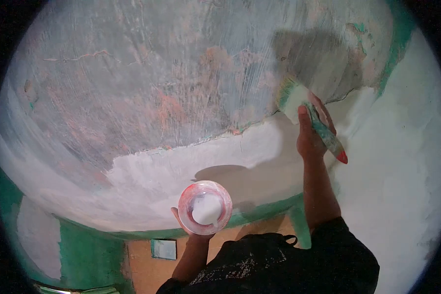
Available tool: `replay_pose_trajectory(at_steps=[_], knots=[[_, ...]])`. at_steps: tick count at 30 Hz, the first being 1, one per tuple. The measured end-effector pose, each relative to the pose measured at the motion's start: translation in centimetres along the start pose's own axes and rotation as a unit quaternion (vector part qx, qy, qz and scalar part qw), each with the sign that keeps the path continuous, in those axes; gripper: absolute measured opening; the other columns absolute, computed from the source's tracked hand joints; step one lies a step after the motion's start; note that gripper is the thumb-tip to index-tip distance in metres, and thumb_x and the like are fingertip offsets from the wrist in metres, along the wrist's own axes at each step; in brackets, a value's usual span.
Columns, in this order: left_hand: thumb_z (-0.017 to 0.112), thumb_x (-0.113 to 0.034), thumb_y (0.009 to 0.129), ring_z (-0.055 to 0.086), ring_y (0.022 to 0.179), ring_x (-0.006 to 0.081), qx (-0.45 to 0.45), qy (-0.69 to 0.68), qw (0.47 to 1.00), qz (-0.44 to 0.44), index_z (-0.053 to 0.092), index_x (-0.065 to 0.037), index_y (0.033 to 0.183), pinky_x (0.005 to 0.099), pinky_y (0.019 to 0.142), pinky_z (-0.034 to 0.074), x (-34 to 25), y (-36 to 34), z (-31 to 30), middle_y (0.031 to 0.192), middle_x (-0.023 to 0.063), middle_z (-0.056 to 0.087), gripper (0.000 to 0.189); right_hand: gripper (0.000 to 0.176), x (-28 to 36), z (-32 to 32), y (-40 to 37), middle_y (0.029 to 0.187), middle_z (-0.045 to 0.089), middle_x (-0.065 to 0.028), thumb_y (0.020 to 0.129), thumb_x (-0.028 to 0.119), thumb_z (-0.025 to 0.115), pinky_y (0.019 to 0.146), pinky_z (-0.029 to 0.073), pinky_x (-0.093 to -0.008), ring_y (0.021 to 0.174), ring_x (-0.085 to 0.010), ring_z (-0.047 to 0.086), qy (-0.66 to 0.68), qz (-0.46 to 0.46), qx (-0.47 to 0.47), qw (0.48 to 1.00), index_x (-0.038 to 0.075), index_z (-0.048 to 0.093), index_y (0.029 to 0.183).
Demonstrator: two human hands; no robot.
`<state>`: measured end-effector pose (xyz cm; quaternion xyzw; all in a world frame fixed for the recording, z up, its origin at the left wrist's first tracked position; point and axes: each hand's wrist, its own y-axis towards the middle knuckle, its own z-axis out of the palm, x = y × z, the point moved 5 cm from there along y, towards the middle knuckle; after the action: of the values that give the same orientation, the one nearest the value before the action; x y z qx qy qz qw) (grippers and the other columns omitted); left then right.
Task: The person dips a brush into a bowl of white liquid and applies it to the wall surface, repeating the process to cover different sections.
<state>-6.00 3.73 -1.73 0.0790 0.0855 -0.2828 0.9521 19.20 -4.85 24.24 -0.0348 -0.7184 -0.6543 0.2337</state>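
Note:
My right hand (pixel 309 142) is closed around a wide paintbrush (pixel 322 128), its handle green-smeared with a red end. The pale bristles (pixel 286 93) are at the wall, near the line where grey plaster (pixel 181 88) meets fresh white paint (pixel 181 161); whether they touch cannot be told. Lower down, my left hand (pixel 182 227) supports a bowl (pixel 181 206) from below and its left side. White paint (pixel 206 209) lies inside the bowl, whose pinkish rim is streaked with white. Most of the left fingers are hidden beneath it.
The grey wall above has cracks and orange patches. To the right stands a white-painted wall (pixel 392 186). A green band (pixel 264 209) runs along the wall's bottom. On the orange tiled floor (pixel 142 274) sits a pale square thing (pixel 164 249) with a dark edge.

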Motion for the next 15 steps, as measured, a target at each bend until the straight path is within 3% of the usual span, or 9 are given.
replay_pose_trajectory(at_steps=[1, 4, 5, 6, 8, 10, 15], knots=[[0.02, -0.082, 0.077, 0.043, 0.124, 0.0369, 0.015, -0.001, 1.0, -0.005, 0.034, -0.014, 0.138, 0.0566, 0.099, 0.038, 0.2, -0.1, 0.4, 0.138, 0.0141, 0.04, 0.093, 0.034, -0.4, -0.3, -0.4, 0.102, 0.067, -0.0144, 0.086, 0.024, 0.064, 0.077, 0.051, -0.0297, 0.088, -0.0178, 0.065, 0.021, 0.0, -0.037, 0.999, -0.001, 0.062, 0.109], [0.018, -0.083, 0.076, 0.041, 0.125, 0.0365, 0.007, -0.003, 1.0, -0.011, 0.033, -0.013, 0.139, 0.0556, 0.102, 0.035, 0.7, 0.2, 0.9, 0.139, 0.0137, 0.04, 0.095, 0.039, 0.2, 2.2, -3.3, 0.096, 0.066, -0.0165, 0.084, 0.023, 0.066, 0.077, 0.051, -0.0344, 0.086, -0.0235, 0.064, 0.06, 0.001, 0.037, 0.997, -0.007, 0.059, 0.108], [0.018, -0.084, 0.076, 0.041, 0.125, 0.0365, -0.006, -0.005, 1.0, -0.013, 0.033, -0.013, 0.139, 0.0556, 0.102, 0.035, 1.0, 0.3, 0.9, 0.139, 0.0137, 0.04, 0.096, 0.035, 0.4, 3.3, -4.3, 0.092, 0.067, -0.0185, 0.084, 0.022, 0.065, 0.075, 0.052, -0.0348, 0.083, -0.0249, 0.066, 0.068, 0.064, 0.074, 0.993, -0.005, 0.061, 0.106], [0.019, -0.084, 0.075, 0.041, 0.125, 0.0365, 0.004, 0.02, 1.0, -0.019, 0.033, -0.013, 0.14, 0.0556, 0.102, 0.035, 1.2, 0.4, 0.8, 0.139, 0.0137, 0.04, 0.097, 0.031, 0.5, 4.5, -5.8, 0.091, 0.066, -0.021, 0.082, 0.017, 0.066, 0.073, 0.053, -0.0352, 0.083, -0.0268, 0.067, 0.035, -0.049, 0.08, 0.995, -0.004, 0.062, 0.105], [0.02, -0.085, 0.074, 0.041, 0.125, 0.0366, 0.017, 0.046, 0.998, -0.035, 0.032, -0.014, 0.14, 0.0555, 0.101, 0.035, 1.7, 0.3, 0.7, 0.139, 0.0137, 0.04, 0.098, 0.031, 2.0, 7.0, -6.0, 0.095, 0.066, -0.0218, 0.075, -0.003, 0.067, 0.072, 0.054, -0.0364, 0.084, -0.0318, 0.067, 0.18, -0.167, 0.061, 0.967, -0.003, 0.062, 0.106], [0.021, -0.086, 0.073, 0.041, 0.125, 0.0368, 0.026, 0.031, 0.998, -0.043, 0.032, -0.014, 0.14, 0.0553, 0.101, 0.036, 2.2, 0.3, 1.2, 0.139, 0.0138, 0.039, 0.099, 0.031, 0.2, 7.5, -7.3, 0.095, 0.067, -0.0208, 0.075, -0.008, 0.065, 0.074, 0.055, -0.0356, 0.082, -0.0323, 0.068, 0.086, -0.218, 0.089, 0.968, -0.003, 0.062, 0.105], [0.022, -0.087, 0.072, 0.041, 0.124, 0.0378, 0.002, -0.007, 1.0, -0.023, 0.032, -0.015, 0.14, 0.0561, 0.099, 0.037, 2.6, 0.5, 1.6, 0.139, 0.0145, 0.039, 0.1, 0.024, -3.9, 3.7, -6.5, 0.092, 0.066, -0.0224, 0.077, -0.007, 0.062, 0.073, 0.056, -0.0393, 0.082, -0.0355, 0.067, 0.094, -0.198, -0.005, 0.976, -0.007, 0.061, 0.102]])
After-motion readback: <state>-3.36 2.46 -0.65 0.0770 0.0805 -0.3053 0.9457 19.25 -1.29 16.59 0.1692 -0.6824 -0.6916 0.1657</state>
